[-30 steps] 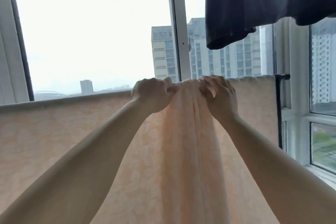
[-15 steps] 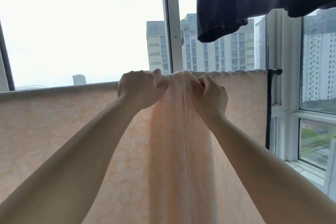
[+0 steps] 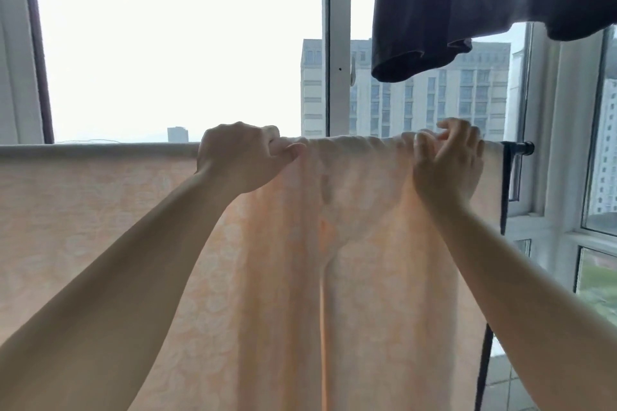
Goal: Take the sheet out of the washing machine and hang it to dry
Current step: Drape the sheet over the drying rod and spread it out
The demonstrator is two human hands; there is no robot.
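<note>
peach-coloured cloth with a faint floral print, the sheet (image 3: 350,260), hangs draped over a dark horizontal drying rail (image 3: 517,146) in front of a window (image 3: 173,53). the left hand (image 3: 240,157) is curled into a fist, gripping the sheet's top edge where it folds over the rail. well to that hand's right, the right hand (image 3: 449,160) pinches the same top edge, thumb and bent fingers closed on a small gather of fabric. between the two grips the cloth lies spread along the rail; below them it falls in long vertical folds. just beyond the right hand's grip the rail's bare end sticks out. above that hand hangs a dark garment (image 3: 484,3).
</note>
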